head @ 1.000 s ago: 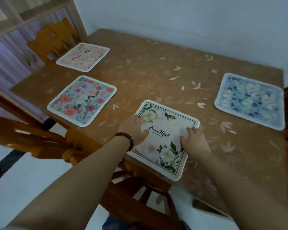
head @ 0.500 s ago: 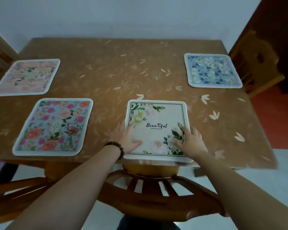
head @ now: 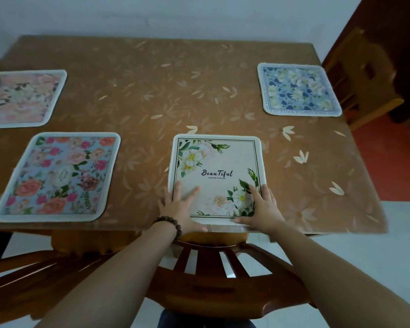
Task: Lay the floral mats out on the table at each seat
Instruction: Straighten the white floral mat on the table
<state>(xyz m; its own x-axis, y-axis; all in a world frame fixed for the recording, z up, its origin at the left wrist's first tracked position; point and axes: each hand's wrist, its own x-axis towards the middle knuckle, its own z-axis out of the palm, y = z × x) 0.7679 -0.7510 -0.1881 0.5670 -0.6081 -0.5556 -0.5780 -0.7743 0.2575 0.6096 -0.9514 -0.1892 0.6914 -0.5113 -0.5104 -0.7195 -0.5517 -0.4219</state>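
Observation:
A cream mat with white flowers and the word "Beautiful" (head: 217, 171) lies flat at the table's near edge, squared to it. My left hand (head: 179, 207), with a bead bracelet at the wrist, rests flat on its near left corner, fingers spread. My right hand (head: 263, 208) lies flat on the near right corner. A pink-and-blue rose mat (head: 59, 175) lies to the left. A pale peach mat (head: 21, 98) sits at the far left. A blue-and-white mat (head: 297, 89) lies at the far right.
The brown table (head: 152, 95) carries a leaf-patterned cover and stands against a white wall. A wooden chair back (head: 213, 275) is tucked under the near edge below my hands. Another wooden chair (head: 362, 76) stands at the right side, and a third chair back (head: 33, 271) at the near left.
The cream mat has been turned from skewed to square with the near edge. Both hands slid back to its near corners. My view swung round to face the table straight on.

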